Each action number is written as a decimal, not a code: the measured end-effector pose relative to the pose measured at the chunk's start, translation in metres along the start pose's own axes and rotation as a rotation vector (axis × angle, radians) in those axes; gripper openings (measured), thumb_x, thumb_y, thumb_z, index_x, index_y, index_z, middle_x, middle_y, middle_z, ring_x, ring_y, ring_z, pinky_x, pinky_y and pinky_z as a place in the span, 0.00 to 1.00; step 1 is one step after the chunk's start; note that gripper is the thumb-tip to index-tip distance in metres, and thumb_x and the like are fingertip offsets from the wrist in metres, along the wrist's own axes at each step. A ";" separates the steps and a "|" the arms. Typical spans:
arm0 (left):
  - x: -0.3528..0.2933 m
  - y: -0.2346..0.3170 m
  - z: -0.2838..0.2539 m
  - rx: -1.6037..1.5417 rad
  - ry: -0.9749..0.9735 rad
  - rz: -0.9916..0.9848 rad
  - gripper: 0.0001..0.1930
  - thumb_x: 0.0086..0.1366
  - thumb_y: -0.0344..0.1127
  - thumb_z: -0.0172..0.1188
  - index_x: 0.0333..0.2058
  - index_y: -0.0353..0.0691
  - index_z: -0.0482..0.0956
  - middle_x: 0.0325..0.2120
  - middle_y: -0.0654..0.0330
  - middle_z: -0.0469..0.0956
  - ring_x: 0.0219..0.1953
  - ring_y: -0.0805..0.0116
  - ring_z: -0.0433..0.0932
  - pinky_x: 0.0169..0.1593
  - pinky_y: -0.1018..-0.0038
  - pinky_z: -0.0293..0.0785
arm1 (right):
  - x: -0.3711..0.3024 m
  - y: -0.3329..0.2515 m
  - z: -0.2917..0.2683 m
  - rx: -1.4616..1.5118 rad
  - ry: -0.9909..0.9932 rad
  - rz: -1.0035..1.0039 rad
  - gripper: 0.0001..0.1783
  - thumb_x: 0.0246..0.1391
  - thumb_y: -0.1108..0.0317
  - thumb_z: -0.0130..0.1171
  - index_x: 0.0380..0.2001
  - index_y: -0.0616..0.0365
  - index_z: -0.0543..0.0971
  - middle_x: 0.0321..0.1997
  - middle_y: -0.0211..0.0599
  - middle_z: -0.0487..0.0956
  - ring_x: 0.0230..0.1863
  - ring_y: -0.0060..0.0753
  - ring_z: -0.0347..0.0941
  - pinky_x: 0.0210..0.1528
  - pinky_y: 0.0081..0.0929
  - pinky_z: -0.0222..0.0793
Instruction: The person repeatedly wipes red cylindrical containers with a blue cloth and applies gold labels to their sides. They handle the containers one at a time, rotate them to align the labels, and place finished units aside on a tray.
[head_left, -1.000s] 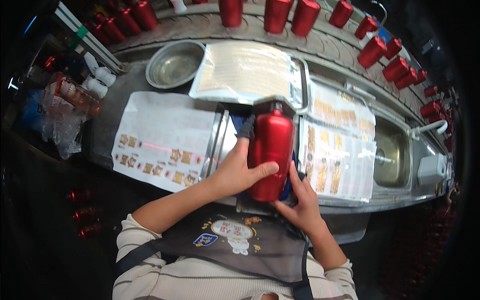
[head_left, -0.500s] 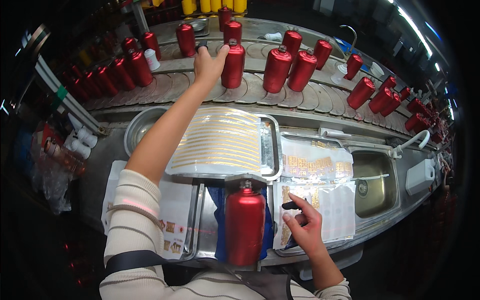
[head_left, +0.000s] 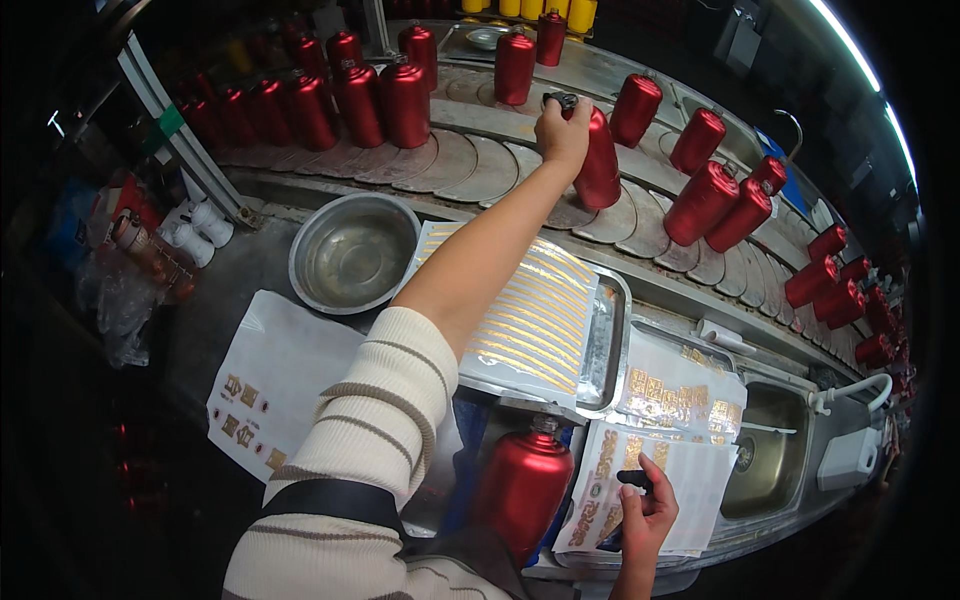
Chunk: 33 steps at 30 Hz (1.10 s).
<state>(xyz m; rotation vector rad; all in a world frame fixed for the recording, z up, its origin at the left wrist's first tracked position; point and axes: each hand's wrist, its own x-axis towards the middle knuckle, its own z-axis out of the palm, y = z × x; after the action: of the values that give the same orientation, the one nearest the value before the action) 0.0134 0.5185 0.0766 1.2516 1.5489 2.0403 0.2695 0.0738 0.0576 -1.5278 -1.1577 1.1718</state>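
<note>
On the near belt stands a glossy red metallic bottle (head_left: pixel 598 168), slightly tilted in this view. My left hand (head_left: pixel 565 138) is closed round its neck, hiding the top, and black coverings show on the fingertips. Close to me, a larger-looking red bottle (head_left: pixel 525 485) stands upright, its lower part cut off by my sleeve. My right hand (head_left: pixel 648 508) is over a white sheet with gold decals (head_left: pixel 690 490), fingers curled, thumb and index apart, black covering on one finger. A dark blue flat piece (head_left: pixel 610 540) shows beside its palm; its grip is partly hidden.
Several red bottles (head_left: pixel 405 105) line the belt (head_left: pixel 470 165) on both sides. In front are a metal bowl (head_left: pixel 355 255), a tray (head_left: pixel 612 345) with a gold-striped sheet (head_left: pixel 535 315), another decal sheet (head_left: pixel 265 375), and a sink (head_left: pixel 770 455) with a white faucet (head_left: pixel 850 385).
My view has turned and the scene is shifted and tilted. My left hand has gone from beside the bottle to round its neck. My right index finger has bent in slightly.
</note>
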 end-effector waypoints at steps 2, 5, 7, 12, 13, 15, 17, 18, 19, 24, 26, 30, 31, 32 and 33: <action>0.010 0.010 -0.025 -0.025 -0.019 -0.013 0.16 0.61 0.46 0.65 0.33 0.35 0.80 0.31 0.55 0.85 0.36 0.64 0.83 0.44 0.68 0.75 | 0.000 -0.007 0.001 -0.011 -0.021 0.011 0.26 0.55 0.79 0.59 0.59 0.67 0.73 0.42 0.39 0.80 0.33 0.14 0.72 0.36 0.11 0.67; 0.025 0.028 -0.076 0.154 0.007 0.174 0.16 0.61 0.45 0.66 0.34 0.36 0.81 0.32 0.58 0.84 0.34 0.67 0.80 0.42 0.70 0.74 | -0.002 -0.016 0.005 -0.011 -0.036 0.002 0.25 0.55 0.79 0.59 0.58 0.67 0.73 0.43 0.39 0.79 0.34 0.14 0.72 0.36 0.12 0.67; 0.049 0.030 -0.124 -0.026 -0.097 0.194 0.12 0.63 0.41 0.65 0.35 0.37 0.81 0.32 0.62 0.82 0.34 0.73 0.78 0.41 0.75 0.73 | 0.000 -0.017 0.007 -0.024 -0.049 -0.012 0.25 0.55 0.79 0.59 0.58 0.67 0.73 0.44 0.39 0.79 0.35 0.15 0.72 0.37 0.12 0.67; 0.047 0.089 -0.259 -0.210 -0.032 0.082 0.10 0.65 0.39 0.64 0.37 0.37 0.81 0.33 0.64 0.82 0.35 0.78 0.78 0.42 0.78 0.73 | -0.002 -0.020 0.011 -0.065 -0.039 -0.053 0.26 0.54 0.78 0.60 0.58 0.63 0.74 0.42 0.36 0.80 0.29 0.11 0.69 0.33 0.09 0.65; 0.047 0.096 -0.290 -0.206 -0.023 0.029 0.10 0.65 0.38 0.64 0.37 0.37 0.81 0.34 0.64 0.82 0.36 0.78 0.78 0.43 0.78 0.73 | -0.004 -0.027 0.014 -0.063 -0.031 -0.053 0.26 0.55 0.78 0.60 0.58 0.63 0.74 0.42 0.37 0.80 0.29 0.12 0.69 0.33 0.10 0.64; 0.047 0.100 -0.357 -0.019 0.049 0.151 0.11 0.65 0.39 0.65 0.38 0.37 0.81 0.35 0.62 0.83 0.36 0.78 0.78 0.43 0.78 0.73 | -0.006 -0.034 0.014 -0.080 -0.053 -0.021 0.26 0.55 0.77 0.60 0.58 0.64 0.74 0.42 0.37 0.80 0.31 0.13 0.71 0.35 0.10 0.64; 0.052 0.080 -0.441 0.301 0.119 0.164 0.12 0.66 0.40 0.65 0.38 0.36 0.81 0.37 0.62 0.83 0.37 0.78 0.79 0.43 0.78 0.74 | -0.006 -0.030 0.009 -0.099 -0.073 0.043 0.25 0.56 0.76 0.60 0.59 0.64 0.74 0.42 0.36 0.80 0.38 0.15 0.72 0.41 0.12 0.66; 0.042 0.074 -0.473 0.398 0.092 0.127 0.15 0.65 0.43 0.66 0.34 0.34 0.80 0.35 0.60 0.84 0.37 0.76 0.79 0.42 0.76 0.74 | -0.007 -0.033 0.008 -0.112 -0.101 0.062 0.25 0.57 0.77 0.59 0.59 0.64 0.74 0.42 0.35 0.79 0.39 0.16 0.72 0.42 0.13 0.66; 0.047 0.082 -0.496 0.580 0.102 0.096 0.17 0.64 0.45 0.66 0.33 0.34 0.80 0.34 0.58 0.84 0.37 0.73 0.79 0.43 0.74 0.74 | -0.008 -0.060 0.011 -0.123 -0.135 0.104 0.24 0.57 0.77 0.58 0.59 0.64 0.74 0.42 0.35 0.79 0.40 0.17 0.72 0.43 0.14 0.66; 0.047 0.079 -0.532 0.950 0.140 -0.003 0.29 0.58 0.58 0.67 0.31 0.31 0.79 0.31 0.47 0.82 0.36 0.57 0.80 0.44 0.64 0.73 | -0.011 -0.082 0.014 -0.139 -0.158 0.087 0.23 0.58 0.78 0.57 0.58 0.65 0.74 0.42 0.36 0.79 0.41 0.19 0.73 0.47 0.17 0.68; 0.053 0.064 -0.551 0.831 0.152 -0.002 0.29 0.57 0.59 0.67 0.35 0.31 0.79 0.32 0.44 0.82 0.38 0.53 0.81 0.45 0.63 0.73 | -0.013 -0.086 0.016 -0.160 -0.157 0.126 0.23 0.58 0.78 0.57 0.58 0.65 0.74 0.42 0.37 0.80 0.42 0.20 0.73 0.48 0.17 0.68; 0.019 0.078 -0.512 1.262 0.211 0.101 0.37 0.56 0.58 0.69 0.43 0.22 0.72 0.51 0.34 0.67 0.55 0.40 0.68 0.53 0.53 0.68 | -0.015 -0.088 0.024 -0.148 -0.119 0.089 0.23 0.57 0.78 0.59 0.58 0.65 0.74 0.43 0.38 0.80 0.45 0.22 0.75 0.51 0.20 0.69; 0.007 0.088 -0.490 1.213 0.119 0.206 0.33 0.54 0.53 0.72 0.41 0.24 0.73 0.49 0.35 0.69 0.55 0.43 0.67 0.53 0.53 0.68 | -0.018 -0.087 0.021 -0.158 -0.110 0.090 0.24 0.57 0.79 0.59 0.58 0.65 0.74 0.44 0.37 0.80 0.45 0.22 0.75 0.51 0.20 0.69; -0.012 0.093 -0.465 1.138 0.026 0.241 0.27 0.54 0.48 0.73 0.37 0.28 0.74 0.46 0.40 0.73 0.50 0.47 0.71 0.49 0.56 0.70 | -0.020 -0.091 0.023 -0.136 -0.088 0.139 0.24 0.57 0.79 0.59 0.58 0.65 0.74 0.44 0.37 0.80 0.45 0.22 0.74 0.51 0.20 0.70; -0.033 0.100 -0.435 0.814 -0.113 0.156 0.22 0.54 0.44 0.73 0.32 0.31 0.75 0.36 0.48 0.79 0.41 0.55 0.77 0.44 0.62 0.73 | -0.023 -0.091 0.024 -0.143 -0.082 0.125 0.24 0.57 0.79 0.59 0.58 0.65 0.74 0.43 0.36 0.80 0.44 0.21 0.74 0.51 0.19 0.70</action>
<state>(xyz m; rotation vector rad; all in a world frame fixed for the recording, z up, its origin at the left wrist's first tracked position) -0.2767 0.1817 0.1309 1.7481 2.3919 1.3821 0.2283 0.0710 0.1455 -1.6939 -1.2380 1.2678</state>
